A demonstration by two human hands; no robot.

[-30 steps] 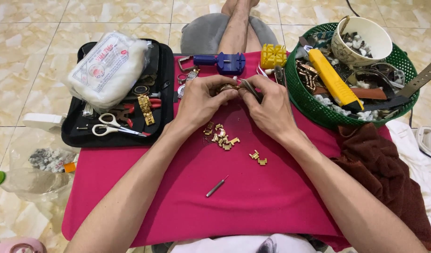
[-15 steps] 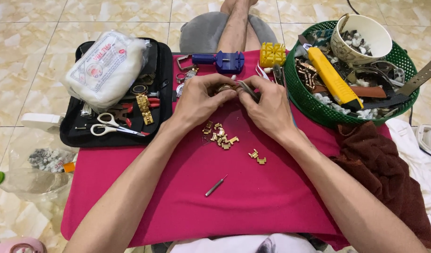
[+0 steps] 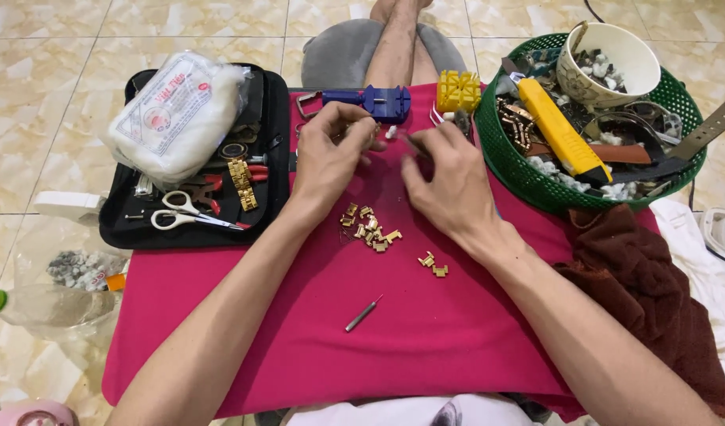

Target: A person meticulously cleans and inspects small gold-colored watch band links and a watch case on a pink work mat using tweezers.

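Over pink cloth, left hand (fingers curled) faces right hand.

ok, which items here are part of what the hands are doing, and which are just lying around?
In use:
left hand and right hand, pinching something too small to tell
gold links below the hands
blue tool
pin

Lying about:
scissors
white bag
green basket
yellow knife
brown cloth
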